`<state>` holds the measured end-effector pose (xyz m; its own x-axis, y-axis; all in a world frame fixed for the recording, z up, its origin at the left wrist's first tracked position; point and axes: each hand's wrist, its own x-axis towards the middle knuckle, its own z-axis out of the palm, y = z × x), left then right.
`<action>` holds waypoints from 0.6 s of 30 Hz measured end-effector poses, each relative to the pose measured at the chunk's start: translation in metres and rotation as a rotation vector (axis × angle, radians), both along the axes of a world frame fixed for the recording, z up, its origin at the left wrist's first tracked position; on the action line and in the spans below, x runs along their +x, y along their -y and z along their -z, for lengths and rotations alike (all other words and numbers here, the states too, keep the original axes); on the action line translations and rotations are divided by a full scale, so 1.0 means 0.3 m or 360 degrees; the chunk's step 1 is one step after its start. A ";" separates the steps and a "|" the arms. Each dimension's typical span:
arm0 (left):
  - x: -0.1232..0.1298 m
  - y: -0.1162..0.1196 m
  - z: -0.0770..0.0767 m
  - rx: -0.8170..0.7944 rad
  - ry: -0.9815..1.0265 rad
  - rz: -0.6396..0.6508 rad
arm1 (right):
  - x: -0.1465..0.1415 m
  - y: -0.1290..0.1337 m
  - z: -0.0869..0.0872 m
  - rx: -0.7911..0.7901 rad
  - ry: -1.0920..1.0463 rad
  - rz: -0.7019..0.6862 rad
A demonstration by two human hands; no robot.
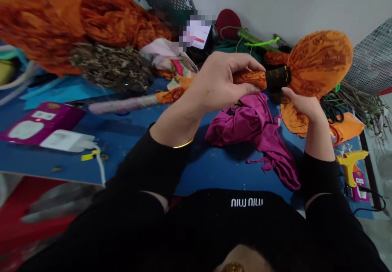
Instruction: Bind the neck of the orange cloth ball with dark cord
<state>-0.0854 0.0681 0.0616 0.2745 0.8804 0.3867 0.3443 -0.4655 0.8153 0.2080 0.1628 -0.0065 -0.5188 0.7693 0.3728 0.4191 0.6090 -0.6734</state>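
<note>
My left hand [219,80] is closed around a stick [252,78] wrapped in orange patterned cloth, with the thumb and fingers near its right end. A dark brown band [278,76] with light stitch-like marks circles the stick there. Beyond the band spreads a rounded, petal-like orange cloth head [321,61]. My right hand [304,104] grips just below the band, its thumb against dark material; the other fingers are hidden behind the orange cloth. The stick's left end [122,105] is pale pinkish. Under the hands lies a crumpled magenta cloth [254,129].
On the blue table [122,157], orange fabric [82,23] and dried plant matter [110,65] pile up at the left back. A purple box [43,123] lies left, a yellow glue gun [350,163] right. A lit phone [197,35] stands at the back.
</note>
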 end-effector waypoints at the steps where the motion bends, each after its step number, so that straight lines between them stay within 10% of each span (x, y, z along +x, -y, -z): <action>1: 0.000 0.002 -0.004 0.0001 0.0025 -0.0009 | -0.040 0.023 0.001 0.0030 -0.0027 0.0029; 12: -0.002 -0.013 -0.027 -0.0190 0.0166 -0.0057 | -0.240 0.302 -0.105 0.0389 -0.0485 0.0212; 18: 0.000 -0.021 -0.020 -0.0500 0.0350 0.0105 | -0.287 0.308 -0.089 0.0554 -0.0955 -0.0188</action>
<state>-0.0853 0.0744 0.0675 0.2752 0.9485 0.1572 0.1229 -0.1968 0.9727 0.1220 0.0704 0.0203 -0.2192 0.5045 0.8352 -0.0458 0.8497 -0.5253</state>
